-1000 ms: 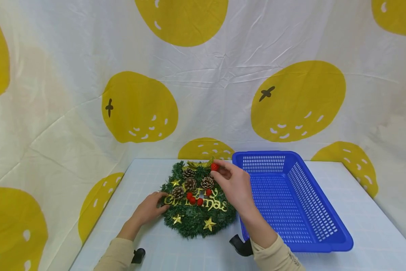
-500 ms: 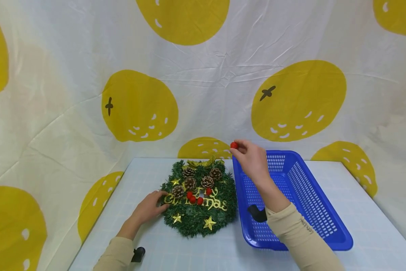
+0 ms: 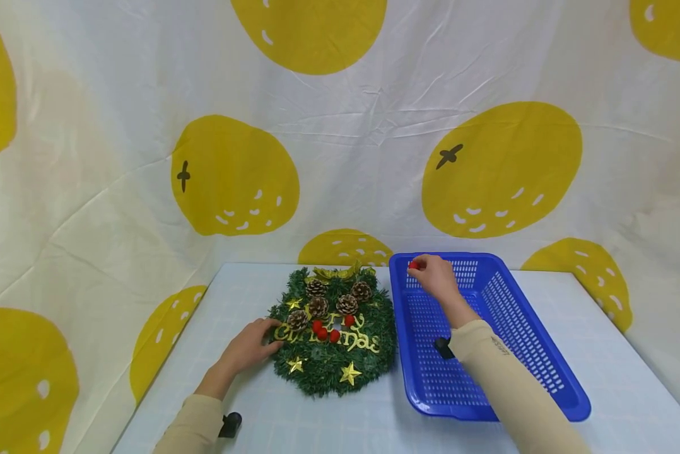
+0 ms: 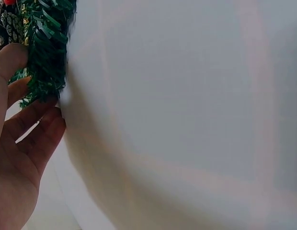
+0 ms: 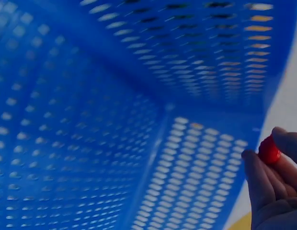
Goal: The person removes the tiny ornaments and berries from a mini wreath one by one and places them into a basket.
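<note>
A green Christmas wreath (image 3: 320,378) lies on the table, with pine cones (image 3: 347,305), gold stars (image 3: 349,374), gold "Merry Christmas" lettering and several red balls (image 3: 322,334). My left hand (image 3: 250,347) grips its left edge; in the left wrist view the thumb and fingers close on the green tinsel (image 4: 48,52). My right hand (image 3: 438,277) pinches a small red ball (image 5: 269,150) between thumb and fingertips. That hand is over the far left corner of the blue plastic basket (image 3: 567,410), whose perforated floor and walls show below it.
The basket stands just right of the wreath on a pale checked table (image 3: 294,422). Behind the table hangs a white curtain (image 3: 351,157) printed with yellow fruit. Black wrist mounts (image 3: 231,424) stick out beside both forearms.
My right hand has carried the red ball up from the wreath's top right, rightward, then down into the basket's far left corner. The left hand has stayed at the wreath's edge.
</note>
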The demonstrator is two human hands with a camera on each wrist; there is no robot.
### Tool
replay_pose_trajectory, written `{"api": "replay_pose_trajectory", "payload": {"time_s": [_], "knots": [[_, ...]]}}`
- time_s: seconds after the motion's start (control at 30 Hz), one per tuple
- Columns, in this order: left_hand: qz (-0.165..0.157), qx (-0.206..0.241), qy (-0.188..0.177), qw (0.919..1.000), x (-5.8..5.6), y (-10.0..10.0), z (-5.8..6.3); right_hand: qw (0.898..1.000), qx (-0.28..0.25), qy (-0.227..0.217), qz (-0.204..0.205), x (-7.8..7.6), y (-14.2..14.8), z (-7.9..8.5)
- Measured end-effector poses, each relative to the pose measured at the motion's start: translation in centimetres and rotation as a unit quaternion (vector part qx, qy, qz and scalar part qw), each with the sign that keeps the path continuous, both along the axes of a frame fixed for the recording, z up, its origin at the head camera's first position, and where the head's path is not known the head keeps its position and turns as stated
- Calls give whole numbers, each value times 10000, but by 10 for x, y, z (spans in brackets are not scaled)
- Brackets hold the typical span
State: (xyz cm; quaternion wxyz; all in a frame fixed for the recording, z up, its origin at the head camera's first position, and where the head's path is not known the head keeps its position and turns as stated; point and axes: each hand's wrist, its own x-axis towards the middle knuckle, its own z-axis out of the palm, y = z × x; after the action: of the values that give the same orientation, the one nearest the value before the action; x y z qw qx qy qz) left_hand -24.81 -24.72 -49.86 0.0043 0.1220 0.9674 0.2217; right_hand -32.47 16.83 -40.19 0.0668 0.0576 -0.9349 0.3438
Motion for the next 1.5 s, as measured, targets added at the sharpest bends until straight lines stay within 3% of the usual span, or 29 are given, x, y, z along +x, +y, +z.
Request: {"api": "replay_pose_trajectory", "payload": {"time_s": [0.17, 0.37, 0.7, 1.23, 1.37, 1.5], "knots": [[-18, -6, 44, 10000, 1, -1, 1, 9993, 182, -268, 161, -10, 7, -20], [-15, -17, 18, 10000, 1, 0, 1, 9961, 333, -474, 666, -15, 12, -37], [-69, 18, -13, 10000, 0, 1, 1, 9910, 422, -742, 1030, -18, 16, -54], [-29, -21, -99, 9999, -2, -1, -2, 9854, 503, -862, 1381, -17, 16, -61], [-28, 6, -63, 10000, -2, -1, -2, 9859, 567, -831, 1341, -16, 14, -53], [-33, 29, -54, 10000, -2, -1, -2, 9875, 622, -777, 1223, -10, 11, -34]]}}
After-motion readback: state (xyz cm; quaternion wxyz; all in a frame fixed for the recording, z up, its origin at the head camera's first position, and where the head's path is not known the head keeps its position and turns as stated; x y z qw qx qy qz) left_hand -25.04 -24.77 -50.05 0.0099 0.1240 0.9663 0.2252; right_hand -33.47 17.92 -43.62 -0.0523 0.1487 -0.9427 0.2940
